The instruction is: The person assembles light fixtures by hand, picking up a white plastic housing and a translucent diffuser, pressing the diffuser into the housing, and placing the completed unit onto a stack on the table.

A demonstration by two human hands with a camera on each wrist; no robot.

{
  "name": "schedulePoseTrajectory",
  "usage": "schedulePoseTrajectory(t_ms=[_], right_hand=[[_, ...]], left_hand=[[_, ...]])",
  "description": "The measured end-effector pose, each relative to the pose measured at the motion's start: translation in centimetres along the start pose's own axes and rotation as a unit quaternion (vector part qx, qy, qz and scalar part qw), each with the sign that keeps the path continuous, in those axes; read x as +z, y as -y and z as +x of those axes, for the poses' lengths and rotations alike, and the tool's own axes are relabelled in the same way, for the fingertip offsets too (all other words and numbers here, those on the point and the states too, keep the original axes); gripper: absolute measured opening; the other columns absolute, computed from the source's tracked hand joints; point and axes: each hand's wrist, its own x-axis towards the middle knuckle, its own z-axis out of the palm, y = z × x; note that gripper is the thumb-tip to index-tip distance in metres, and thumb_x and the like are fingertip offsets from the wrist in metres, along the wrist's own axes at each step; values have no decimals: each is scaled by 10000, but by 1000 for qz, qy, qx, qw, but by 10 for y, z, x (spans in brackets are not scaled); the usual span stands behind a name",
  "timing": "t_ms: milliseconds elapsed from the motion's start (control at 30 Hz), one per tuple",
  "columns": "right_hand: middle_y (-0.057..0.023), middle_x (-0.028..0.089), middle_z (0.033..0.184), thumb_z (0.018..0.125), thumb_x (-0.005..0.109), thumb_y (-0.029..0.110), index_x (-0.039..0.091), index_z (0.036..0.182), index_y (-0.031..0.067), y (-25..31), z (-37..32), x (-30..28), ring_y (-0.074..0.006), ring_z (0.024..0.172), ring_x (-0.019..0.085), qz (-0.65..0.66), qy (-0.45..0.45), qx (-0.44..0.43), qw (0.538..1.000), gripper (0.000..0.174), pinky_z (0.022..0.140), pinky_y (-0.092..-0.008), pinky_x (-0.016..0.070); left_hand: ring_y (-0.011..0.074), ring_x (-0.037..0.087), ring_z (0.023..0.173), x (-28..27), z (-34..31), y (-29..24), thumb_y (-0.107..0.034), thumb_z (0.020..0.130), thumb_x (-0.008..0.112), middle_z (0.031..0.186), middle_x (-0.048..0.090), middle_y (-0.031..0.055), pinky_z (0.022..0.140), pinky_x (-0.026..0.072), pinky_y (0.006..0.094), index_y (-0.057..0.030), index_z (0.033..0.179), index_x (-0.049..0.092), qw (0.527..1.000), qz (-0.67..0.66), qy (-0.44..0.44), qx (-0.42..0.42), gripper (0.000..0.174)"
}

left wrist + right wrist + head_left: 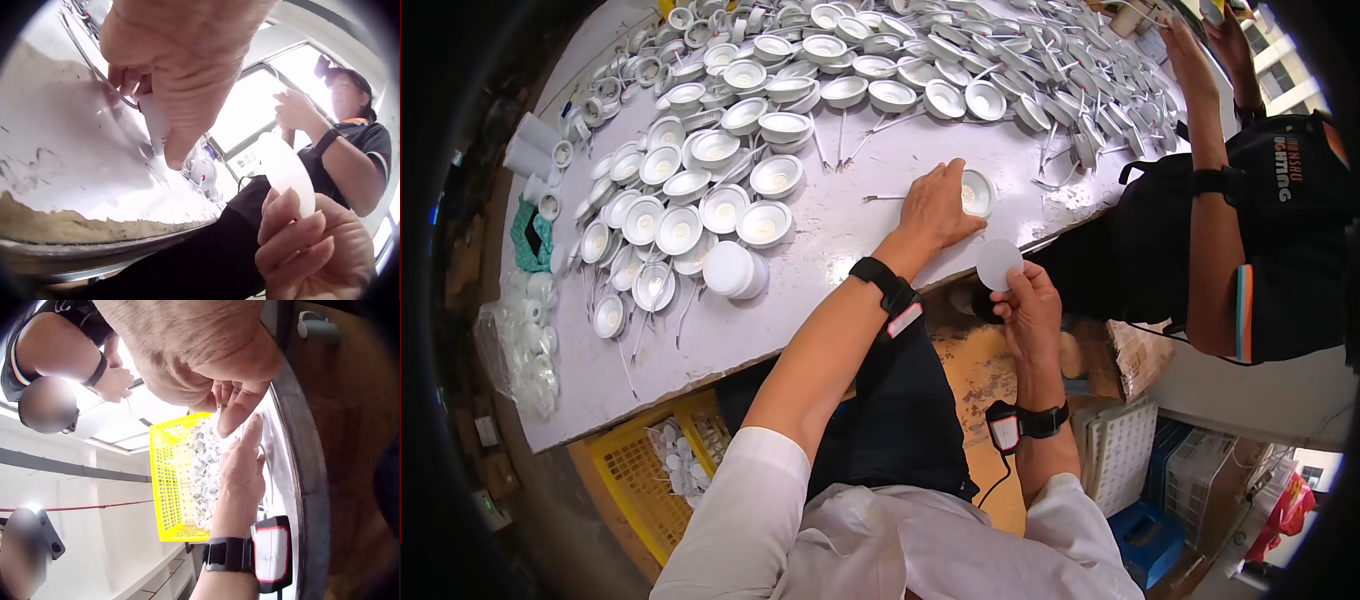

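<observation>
My left hand grips a round white downlight near the table's front edge. In the left wrist view, the thumb and fingers of that hand lie around the downlight's white body, and a thin white cable runs from it across the table. Just nearer my body, my right hand pinches a thin round white disc between thumb and fingers, held up on its edge. The left wrist view shows this disc as translucent. In the right wrist view, my right hand covers much of the disc.
Many white downlights with cables crowd the white table. A stack of white discs stands left of my hands. Another person works at the right. A yellow crate sits below the table's edge.
</observation>
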Motion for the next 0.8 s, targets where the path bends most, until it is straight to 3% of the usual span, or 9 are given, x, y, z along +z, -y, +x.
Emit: schedulePoseTrajectory(t_ms=[200, 367, 533, 633, 800], right_hand=[[-68, 596, 731, 848, 583, 109, 514, 945, 8, 4, -7, 1, -93, 522, 558, 13, 22, -26, 999, 156, 428, -174, 449], [-57, 591, 721, 841, 593, 105, 536, 953, 1, -2, -30, 22, -84, 514, 550, 33, 99, 2, 995, 163, 430, -171, 445], [-44, 581, 724, 840, 588, 74, 544, 975, -29, -29, -59, 54, -65, 518, 537, -65, 175, 9, 982, 176, 434, -165, 431], [-38, 568, 732, 830, 592, 56, 543, 974, -40, -39, -75, 76, -57, 530, 530, -84, 175, 2, 981, 180, 437, -166, 424], [-29, 551, 730, 816, 618, 75, 540, 978, -31, -46, -90, 95, -56, 530, 525, -111, 186, -6, 976, 209, 432, -171, 431]], left_hand=[[365, 579, 929, -54, -53, -37, -316, 589, 771, 982, 591, 233, 773, 478, 387, 6, 1146, 393, 990, -102, 46, -89, 746], [266, 616, 892, -92, -128, -43, -247, 511, 846, 951, 616, 163, 780, 480, 341, -13, 1109, 415, 980, -169, 2, -101, 773], [259, 613, 928, -107, -180, -37, -245, 519, 843, 978, 616, 167, 803, 478, 325, -2, 1148, 436, 977, -174, -45, -111, 788], [251, 614, 926, -117, -199, -37, -255, 527, 840, 993, 616, 172, 802, 478, 324, 9, 1163, 453, 973, -193, -66, -107, 790], [190, 601, 896, -121, -222, -24, -217, 693, 728, 974, 621, 149, 785, 476, 298, 24, 1176, 468, 963, -230, -91, -111, 600]])
